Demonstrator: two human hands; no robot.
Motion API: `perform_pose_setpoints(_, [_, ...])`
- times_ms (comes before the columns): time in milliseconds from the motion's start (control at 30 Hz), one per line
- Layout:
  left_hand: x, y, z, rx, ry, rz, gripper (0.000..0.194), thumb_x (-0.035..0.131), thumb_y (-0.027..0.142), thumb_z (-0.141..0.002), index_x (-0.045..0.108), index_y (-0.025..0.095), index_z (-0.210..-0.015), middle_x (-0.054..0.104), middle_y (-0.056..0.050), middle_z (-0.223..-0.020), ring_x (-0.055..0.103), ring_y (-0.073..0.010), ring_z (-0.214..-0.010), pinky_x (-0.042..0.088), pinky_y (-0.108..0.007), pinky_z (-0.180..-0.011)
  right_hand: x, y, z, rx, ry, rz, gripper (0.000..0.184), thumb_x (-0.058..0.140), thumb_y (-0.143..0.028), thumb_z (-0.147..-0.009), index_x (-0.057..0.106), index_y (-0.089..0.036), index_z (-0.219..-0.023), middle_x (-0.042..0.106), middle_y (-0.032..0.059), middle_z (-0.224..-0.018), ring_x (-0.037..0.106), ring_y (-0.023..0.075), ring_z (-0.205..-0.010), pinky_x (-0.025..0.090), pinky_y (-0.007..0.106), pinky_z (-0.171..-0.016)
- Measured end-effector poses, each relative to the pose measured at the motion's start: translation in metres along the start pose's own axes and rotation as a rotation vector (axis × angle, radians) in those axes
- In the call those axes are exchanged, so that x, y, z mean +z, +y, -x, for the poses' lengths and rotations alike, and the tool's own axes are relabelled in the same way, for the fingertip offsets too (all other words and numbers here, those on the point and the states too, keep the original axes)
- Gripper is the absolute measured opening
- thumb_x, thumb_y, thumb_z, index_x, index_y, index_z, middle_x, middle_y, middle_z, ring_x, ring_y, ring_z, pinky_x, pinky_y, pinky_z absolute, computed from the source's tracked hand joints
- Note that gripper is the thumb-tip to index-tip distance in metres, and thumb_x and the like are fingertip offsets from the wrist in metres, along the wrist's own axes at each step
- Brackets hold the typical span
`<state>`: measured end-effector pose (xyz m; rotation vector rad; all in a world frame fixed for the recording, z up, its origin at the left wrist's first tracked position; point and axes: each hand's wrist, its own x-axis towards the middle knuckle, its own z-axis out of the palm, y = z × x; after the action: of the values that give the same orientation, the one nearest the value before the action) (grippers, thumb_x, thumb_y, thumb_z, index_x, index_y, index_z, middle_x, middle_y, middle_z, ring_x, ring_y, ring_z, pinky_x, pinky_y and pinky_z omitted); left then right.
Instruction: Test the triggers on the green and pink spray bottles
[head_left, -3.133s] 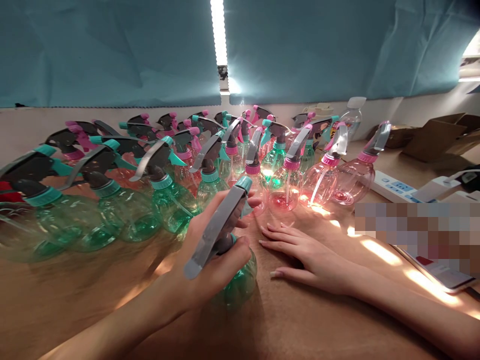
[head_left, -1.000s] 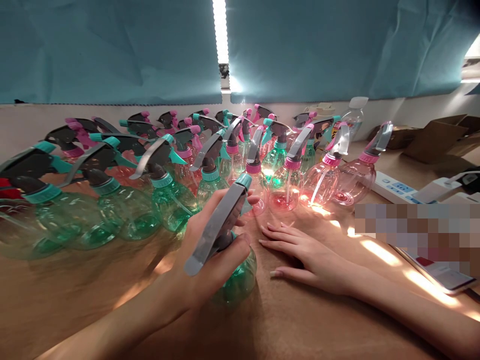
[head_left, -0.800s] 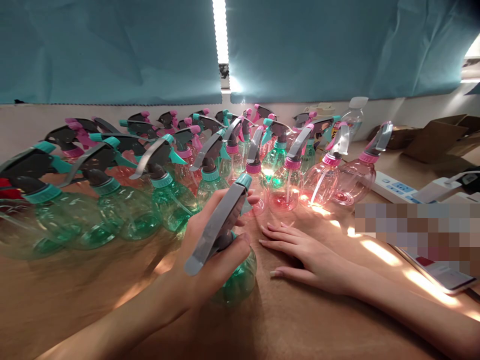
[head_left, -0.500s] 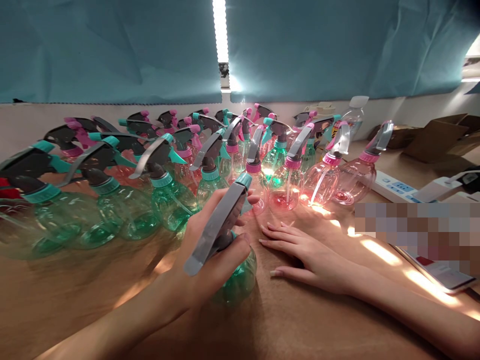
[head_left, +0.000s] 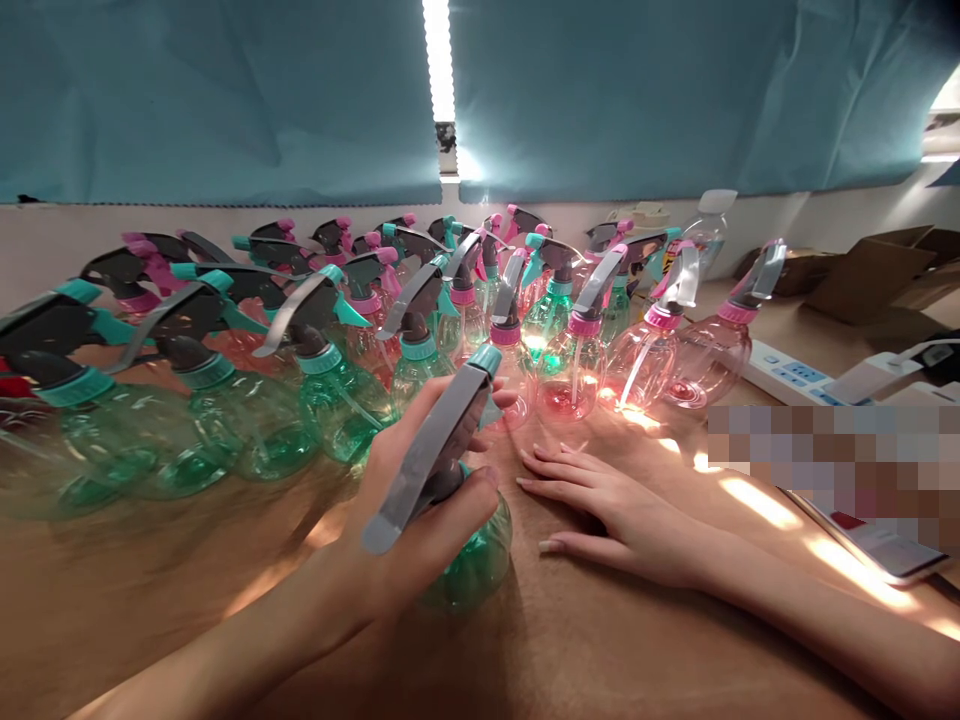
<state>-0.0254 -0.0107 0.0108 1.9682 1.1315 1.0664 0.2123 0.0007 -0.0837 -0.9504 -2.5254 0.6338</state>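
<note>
Before the bottle row (head_left: 341,398), a green sprayer (head_left: 437,440) is gripped by the left hand (head_left: 427,535), presumably for steadiness; before the row's pink end (head_left: 705,362), the empty right hand (head_left: 622,512) is laid flat.

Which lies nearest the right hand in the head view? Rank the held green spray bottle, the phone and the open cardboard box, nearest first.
1. Green spray bottle: just left of the right hand, gripped by the left hand.
2. Phone: off to the right, partly pixelated.
3. Cardboard box: back right, beyond the power strip.
</note>
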Motion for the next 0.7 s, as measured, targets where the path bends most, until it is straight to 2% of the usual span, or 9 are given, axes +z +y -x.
perform_pose_setpoints(67, [0.0001,-0.001,0.0002,0.015,0.002,-0.004,0.034,0.054,0.019,-0.078,0.054,0.023,-0.112,0.064,-0.001,-0.086,0.064,-0.0203,-0.086,0.051,-0.031,-0.073,-0.0005,-0.0004,-0.0004,0.001,-0.008,0.007,0.06,0.058,-0.049,-0.093,0.045,-0.024,-0.146,0.033,0.0078,-0.157,0.025,0.0294,-0.146,0.026,0.053,-0.118])
perform_pose_setpoints(200, [0.0005,-0.0011,-0.0005,0.024,-0.004,-0.003,0.034,0.054,0.017,-0.079,0.054,0.024,-0.112,0.065,-0.002,-0.094,0.063,-0.0169,-0.079,0.052,-0.031,-0.075,-0.0009,-0.0007,-0.0009,-0.006,-0.023,0.034,0.061,0.056,-0.051,-0.094,0.045,-0.021,-0.146,0.032,0.0083,-0.157,0.024,0.0279,-0.147,0.025,0.051,-0.119])
perform_pose_setpoints(333, [-0.0002,-0.0006,-0.0004,0.043,0.018,-0.011,0.033,0.055,0.017,-0.079,0.055,0.024,-0.111,0.067,-0.003,-0.105,0.064,-0.0175,-0.084,0.052,-0.031,-0.078,-0.0006,0.0002,-0.0004,-0.014,-0.008,0.021,0.059,0.057,-0.049,-0.094,0.045,-0.023,-0.145,0.033,0.0079,-0.157,0.025,0.0283,-0.146,0.025,0.052,-0.118])
perform_pose_setpoints(433, [-0.0016,-0.0011,0.0016,-0.005,-0.005,0.001,0.036,0.056,0.019,-0.079,0.055,0.026,-0.114,0.067,-0.001,-0.093,0.059,-0.0136,-0.062,0.051,-0.029,-0.062,-0.0002,0.0008,0.0001,-0.008,0.001,0.001,0.059,0.059,-0.048,-0.093,0.046,-0.024,-0.145,0.033,0.0085,-0.157,0.026,0.0299,-0.146,0.026,0.054,-0.118])
perform_pose_setpoints(500, [-0.0027,-0.0007,0.0028,-0.057,-0.039,0.024,0.036,0.056,0.02,-0.079,0.055,0.028,-0.114,0.065,0.001,-0.083,0.049,-0.0108,-0.049,0.043,-0.027,-0.049,0.0001,0.0008,0.0002,-0.003,0.002,0.002,0.06,0.059,-0.049,-0.093,0.046,-0.025,-0.145,0.033,0.0084,-0.157,0.026,0.0302,-0.146,0.026,0.054,-0.117])
perform_pose_setpoints(567, [-0.0041,0.0009,0.003,-0.08,-0.049,0.041,0.032,0.056,0.019,-0.077,0.056,0.028,-0.108,0.06,0.003,-0.076,0.044,-0.0108,-0.047,0.035,-0.026,-0.044,0.0005,0.0004,0.0002,0.002,0.003,0.009,0.06,0.059,-0.049,-0.093,0.045,-0.025,-0.146,0.034,0.0078,-0.157,0.026,0.03,-0.146,0.026,0.054,-0.118])
perform_pose_setpoints(700, [-0.008,0.0061,0.0021,-0.107,-0.072,0.027,0.013,0.055,0.02,-0.076,0.052,0.025,-0.087,0.049,0.004,-0.066,0.044,-0.0133,-0.051,0.03,-0.028,-0.046,0.001,-0.0002,0.0004,0.02,-0.014,0.019,0.059,0.056,-0.051,-0.093,0.046,-0.023,-0.145,0.035,0.0089,-0.156,0.027,0.0298,-0.146,0.026,0.054,-0.118])
